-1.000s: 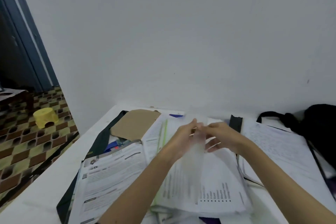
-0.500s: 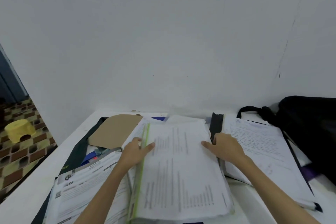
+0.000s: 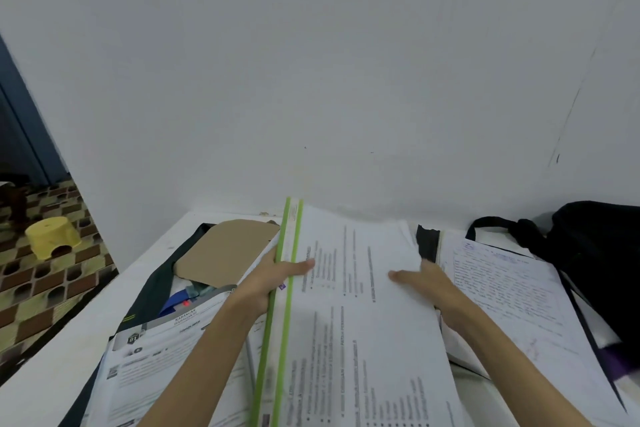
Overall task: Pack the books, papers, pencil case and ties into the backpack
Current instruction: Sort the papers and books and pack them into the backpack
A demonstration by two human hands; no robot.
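You've got the stack of papers [image 3: 360, 322] clamped from both sides: left hand [image 3: 273, 276] curled round its green-edged side, thumb on top, right hand [image 3: 427, 282] gripping the opposite edge. Its long axis runs away from you, straight between your fingers. The backpack [image 3: 595, 260] sits off past your right fingers on the counter [image 3: 52, 381], so I'd guess that hand leads. Count-wise: one backpack, one lifted stack, one handwritten sheet [image 3: 502, 288] beside your right fingers, one printed booklet [image 3: 156, 357] beside your left.
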